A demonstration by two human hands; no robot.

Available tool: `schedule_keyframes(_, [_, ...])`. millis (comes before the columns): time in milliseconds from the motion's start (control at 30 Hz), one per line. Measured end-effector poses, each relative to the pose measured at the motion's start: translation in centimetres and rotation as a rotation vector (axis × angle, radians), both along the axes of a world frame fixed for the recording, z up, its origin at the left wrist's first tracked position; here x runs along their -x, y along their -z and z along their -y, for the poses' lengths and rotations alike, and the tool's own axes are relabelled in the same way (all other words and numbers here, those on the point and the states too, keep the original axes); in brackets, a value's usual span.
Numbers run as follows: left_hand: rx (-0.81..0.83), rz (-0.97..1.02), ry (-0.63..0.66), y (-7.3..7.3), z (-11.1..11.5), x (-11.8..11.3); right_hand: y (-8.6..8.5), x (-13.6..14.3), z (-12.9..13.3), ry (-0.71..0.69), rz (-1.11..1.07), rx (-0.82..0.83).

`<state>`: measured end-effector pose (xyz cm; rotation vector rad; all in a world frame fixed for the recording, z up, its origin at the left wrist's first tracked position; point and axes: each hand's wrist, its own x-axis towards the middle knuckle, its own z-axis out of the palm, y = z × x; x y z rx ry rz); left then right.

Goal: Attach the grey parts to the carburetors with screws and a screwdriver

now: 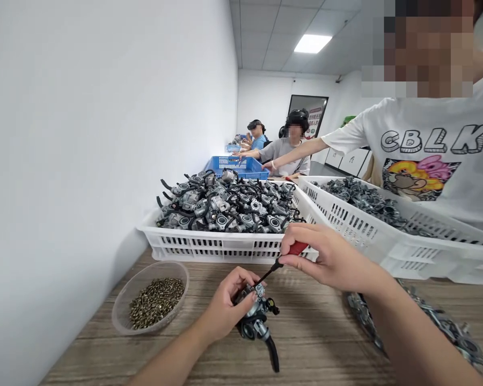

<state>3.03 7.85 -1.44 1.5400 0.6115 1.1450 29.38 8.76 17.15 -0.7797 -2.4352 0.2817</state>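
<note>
Beside the wall, at the left edge of the wood-grain table [314, 338], stood a clear plastic bowl [122, 301] part-filled with small brass-toned screws [156, 302]. Its rim sat close to that edge; a sweep of the left forearm might have tipped it and scattered them.

Behind the bowl and to its right, a white slotted crate [225, 246] was heaped above its rim with carburetors [233, 206]; a knock could have sent one sliding off the heap. A blue crate [241, 174] showed beyond its far side.

In front of the white crate, the left hand [233, 303] had its fingers and thumb closed around one carburetor [261, 308], whose black hose pointed toward the near edge. Whether its underside rested on the wood could not be told. The right hand [320, 252] gripped the red handle of a screwdriver [277, 265], slanting the shaft down to the carburetor's top, between left thumb and fingers. The exact seat of the tip was too small to tell. At that slant it could have slipped and jabbed the left thumb, or chewed a screw head; a loose hold could have let the body twist.

Further right, loose metal parts [446, 321] lay around the right forearm, easily snagged by it. Behind them stood a second white crate [418, 262], near a co-worker in a printed white T-shirt [438, 145].
</note>
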Motion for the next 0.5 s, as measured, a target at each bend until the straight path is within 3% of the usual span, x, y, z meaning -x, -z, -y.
schedule_keyframes(67, [0.008,0.007,0.010,0.1,0.0,0.0,0.3,0.4,-0.1,0.148,0.035,-0.141])
schedule_keyframes(133, [0.019,0.018,0.018,0.2,0.0,0.0,0.3,0.5,0.3,0.259,0.070,-0.180])
schedule_keyframes(200, [0.026,0.023,0.022,0.4,-0.1,0.0,-0.1,0.2,0.9,0.218,0.083,-0.089])
schedule_keyframes(300, [0.024,0.023,0.021,0.5,-0.2,0.0,-0.8,-0.5,1.3,-0.002,0.052,0.101])
schedule_keyframes(367, [0.015,0.016,0.017,0.4,-0.2,0.0,-0.8,-0.5,1.0,-0.058,0.026,0.103])
schedule_keyframes(500, [0.000,0.006,0.013,0.3,-0.2,0.0,0.2,0.3,0.1,0.155,0.060,-0.144])
